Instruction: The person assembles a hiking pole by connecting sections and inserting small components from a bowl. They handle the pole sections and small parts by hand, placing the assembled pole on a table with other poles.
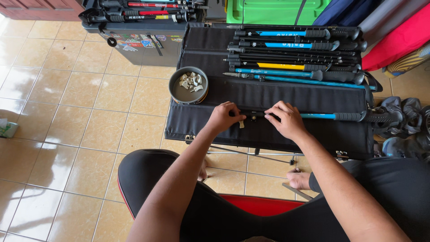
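On black table [286, 96], both hands [222, 117] [286, 118] seemingly pinch blue trekking pole [347, 116].

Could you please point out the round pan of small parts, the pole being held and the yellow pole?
round pan [178, 93], head view, bare grey floor.
held pole [319, 116], head view, blue shaft.
yellow pole [274, 66], head view, yellow shaft.

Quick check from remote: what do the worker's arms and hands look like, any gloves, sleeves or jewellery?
Both forearms are bare from elbow to wrist, with no sleeves in view. The left hand and right hand wear no gloves, and no watch, bracelet or rings show. Nothing is marked on either arm.
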